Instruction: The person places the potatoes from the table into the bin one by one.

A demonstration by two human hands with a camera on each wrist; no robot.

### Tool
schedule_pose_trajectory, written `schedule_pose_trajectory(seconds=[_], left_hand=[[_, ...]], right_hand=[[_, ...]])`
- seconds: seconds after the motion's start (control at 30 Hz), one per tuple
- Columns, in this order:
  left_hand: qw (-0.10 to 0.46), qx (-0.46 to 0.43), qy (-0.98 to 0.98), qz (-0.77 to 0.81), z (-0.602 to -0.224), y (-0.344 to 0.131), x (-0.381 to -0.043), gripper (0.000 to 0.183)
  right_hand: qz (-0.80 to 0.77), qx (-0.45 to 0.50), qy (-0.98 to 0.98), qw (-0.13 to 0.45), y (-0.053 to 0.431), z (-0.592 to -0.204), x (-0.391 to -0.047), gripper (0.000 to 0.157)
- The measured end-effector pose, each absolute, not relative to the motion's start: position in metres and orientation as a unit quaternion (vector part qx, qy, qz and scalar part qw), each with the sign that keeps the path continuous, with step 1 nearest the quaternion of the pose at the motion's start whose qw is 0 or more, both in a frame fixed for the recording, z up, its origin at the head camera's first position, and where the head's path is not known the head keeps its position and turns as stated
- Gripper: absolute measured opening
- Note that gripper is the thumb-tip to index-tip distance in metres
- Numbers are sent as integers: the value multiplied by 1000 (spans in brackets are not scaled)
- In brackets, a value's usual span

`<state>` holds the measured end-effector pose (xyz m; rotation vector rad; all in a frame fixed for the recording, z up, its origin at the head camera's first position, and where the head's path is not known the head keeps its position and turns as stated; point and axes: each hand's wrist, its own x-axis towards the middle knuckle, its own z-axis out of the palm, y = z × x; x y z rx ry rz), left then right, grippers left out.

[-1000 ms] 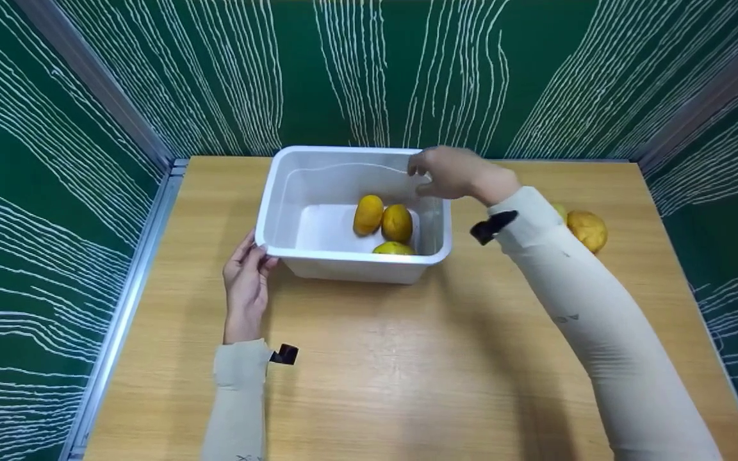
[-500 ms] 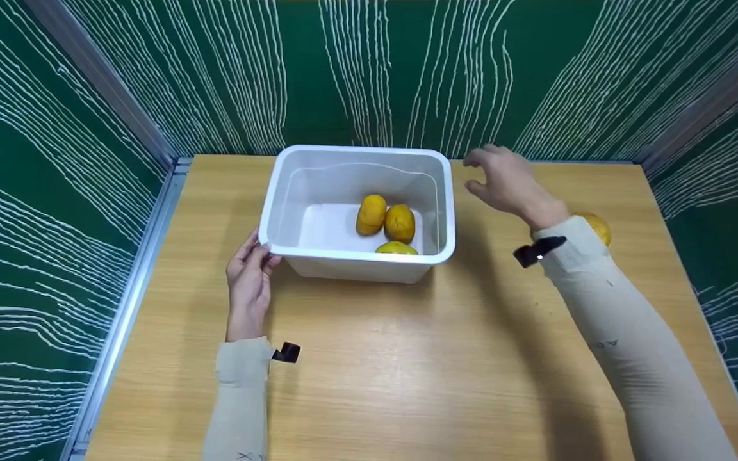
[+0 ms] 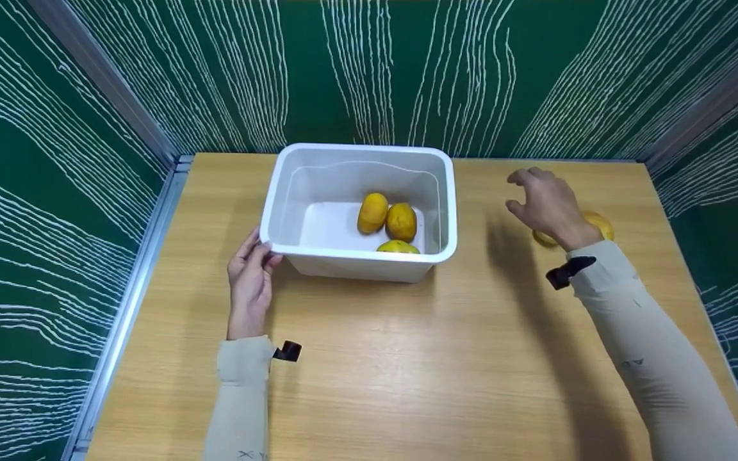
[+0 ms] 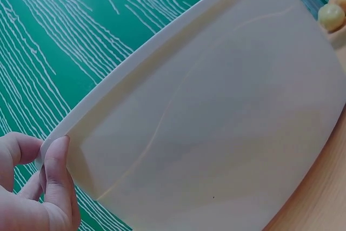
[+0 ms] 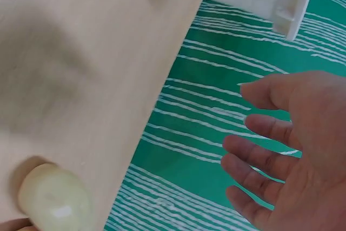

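Observation:
A white plastic bin (image 3: 356, 257) stands on the wooden table, and inside it lie a yellow oblong fruit (image 3: 373, 213), an orange-yellow fruit (image 3: 401, 222) and a greenish-yellow fruit (image 3: 397, 247), partly hidden by the front wall. My left hand (image 3: 250, 282) pinches the bin's rim at its front left corner, thumb on one side and fingers on the other. To the right of the bin, my right hand (image 3: 547, 203) hovers over the table with fingers spread and nothing in them. Beneath its wrist are a yellow fruit (image 3: 599, 224) and a pale yellow-green fruit (image 5: 57, 196), both partly covered in the head view.
Green panels (image 3: 401, 77) with white wavy lines enclose the table (image 3: 369, 371) at the back and both sides. Metal rails (image 3: 132, 256) run along the left edge and the corners.
My right hand has moved from above the bin's right rim rightward to over the fruits on the table. My left hand keeps its grip on the bin, which stays in place.

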<state>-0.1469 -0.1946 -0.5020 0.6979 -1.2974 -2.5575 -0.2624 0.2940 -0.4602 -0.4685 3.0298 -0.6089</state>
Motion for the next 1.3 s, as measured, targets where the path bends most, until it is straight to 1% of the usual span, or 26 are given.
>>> schedule_pose_trajectory(seconds=[0.27, 0.53, 1.03, 1.3], left_hand=[[89, 223, -442, -864, -501, -195, -146, 51], [86, 230, -443, -862, -501, -195, -146, 51], [78, 244, -445, -858, -502, -197, -147, 51], [88, 232, -440, -863, -505, -197, -146, 51]], right_hand=[[-179, -131, 975, 16, 313, -475, -258, 45], [-180, -98, 978, 52, 327, -488, -253, 55], [-147, -115, 982, 38, 343, -506, -247, 67], [-145, -105, 982, 58, 350, -515, -245, 74]])
